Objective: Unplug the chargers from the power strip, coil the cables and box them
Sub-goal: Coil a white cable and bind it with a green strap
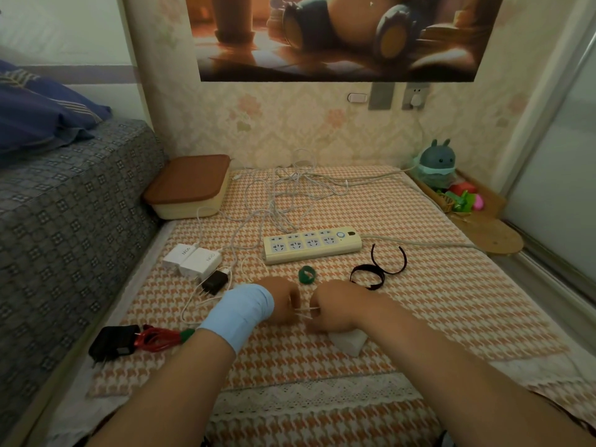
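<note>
Your left hand point(285, 300) and right hand point(335, 304) sit knuckle to knuckle low on the houndstooth mat point(451, 301), nearly touching. Fingers of both are curled in. A thin white cable point(306, 309) runs across the small gap from one fist to the other; each hand pinches it. How much cable is gathered inside either fist, you cannot tell. A pale blue wrap point(238, 312) covers your left wrist.

A white charger point(350, 341) lies on the mat under your right wrist, partly hidden.

The power strip point(311, 248) lies just beyond your hands, sockets facing up. Left of it, two white chargers point(193, 259) lie side by side, touching, with a black charger point(214, 282) just in front of them. Nearer you on the left, another black charger point(113, 343) lies with its coiled red cable point(158, 338).

Loose white cables point(283, 195) lie tangled behind the strip. The box point(190, 188), brown lid on, stands at the far left corner of the mat against the bed point(64, 221).

A green strap point(306, 275) lies between your hands and the strip; black straps point(367, 275) lie to its right.
</note>
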